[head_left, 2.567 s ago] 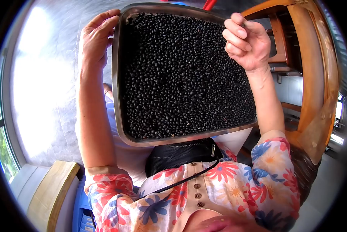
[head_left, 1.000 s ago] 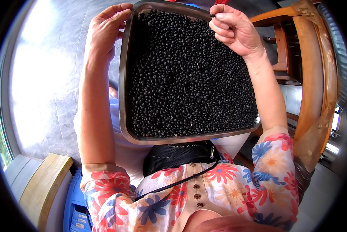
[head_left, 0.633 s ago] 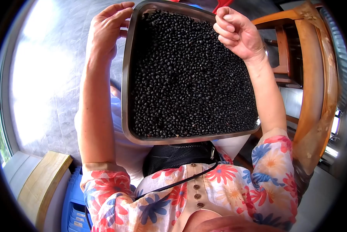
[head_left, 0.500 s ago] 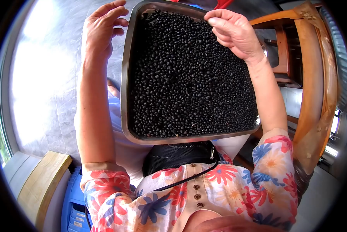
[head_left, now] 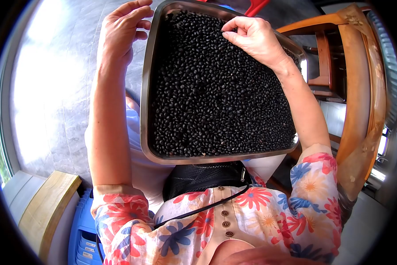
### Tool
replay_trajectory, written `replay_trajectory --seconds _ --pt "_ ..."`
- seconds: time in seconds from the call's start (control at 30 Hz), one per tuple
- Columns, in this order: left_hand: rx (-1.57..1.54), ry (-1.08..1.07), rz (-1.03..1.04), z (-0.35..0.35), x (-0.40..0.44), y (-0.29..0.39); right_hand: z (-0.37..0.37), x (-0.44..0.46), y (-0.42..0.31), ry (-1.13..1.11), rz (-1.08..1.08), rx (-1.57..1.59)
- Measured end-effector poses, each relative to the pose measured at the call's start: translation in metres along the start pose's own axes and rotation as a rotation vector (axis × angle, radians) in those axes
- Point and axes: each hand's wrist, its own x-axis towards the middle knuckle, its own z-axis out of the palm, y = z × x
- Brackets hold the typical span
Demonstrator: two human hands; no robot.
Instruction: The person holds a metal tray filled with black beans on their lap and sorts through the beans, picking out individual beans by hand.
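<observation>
A deep metal tray (head_left: 146,110) rests over my lap, spread with small black beans (head_left: 216,97). Over the far right part of the beans is my right hand (head_left: 253,40), its thumb and forefinger pinched together. Whatever sits between those fingertips, if anything, is too small to make out. Beside the tray's far left rim, my left hand (head_left: 124,30) is held with loosely bent fingers apart and nothing visible in them. Its fingertips come close to the rim; whether they touch it I cannot tell.
A wooden chair (head_left: 355,88) stands close on the right. At lower left are a wooden-topped piece (head_left: 48,212) and a blue plastic container (head_left: 84,234). A black mesh bag (head_left: 203,179) lies on my lap behind the tray. Something red (head_left: 256,6) shows past the far rim.
My right hand has moved left and slightly down, from the tray's far rim to over the beans, still pinched. My left hand has shifted slightly right, along with the tray.
</observation>
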Motion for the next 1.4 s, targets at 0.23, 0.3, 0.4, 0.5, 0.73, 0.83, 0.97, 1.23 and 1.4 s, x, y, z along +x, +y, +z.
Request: replay_trajectory --seconds 0.23,0.3,0.4,0.5,0.73,0.83,0.97,1.23,1.4 --pt "0.030 0.035 0.011 -0.003 -0.001 0.004 -0.006 0.003 -0.001 -0.073 0.075 0.582" --pt "0.029 0.042 0.032 -0.004 -0.001 0.005 -0.015 0.003 0.000 -0.142 0.149 0.701" --pt "0.013 0.047 0.032 -0.007 0.000 0.004 -0.011 0.001 -0.008 -0.084 0.154 0.650" --pt "0.008 0.049 0.024 -0.006 -0.001 0.005 0.000 0.005 -0.004 -0.061 0.010 0.464" --pt "0.018 0.040 0.029 -0.002 -0.003 0.005 0.006 0.003 -0.020 -0.120 -0.058 0.205" --pt "0.026 0.044 0.021 -0.001 -0.003 0.004 0.009 0.003 -0.025 -0.124 -0.059 0.107" --pt "0.018 0.035 0.031 -0.002 -0.003 0.003 0.010 0.006 -0.030 -0.127 -0.044 0.060" --pt "-0.082 0.165 0.017 -0.001 0.000 0.006 -0.003 0.007 -0.026 -0.280 0.132 0.876" --pt "-0.129 0.192 0.014 -0.005 0.001 0.007 -0.016 0.022 -0.010 -0.460 -0.009 1.576"
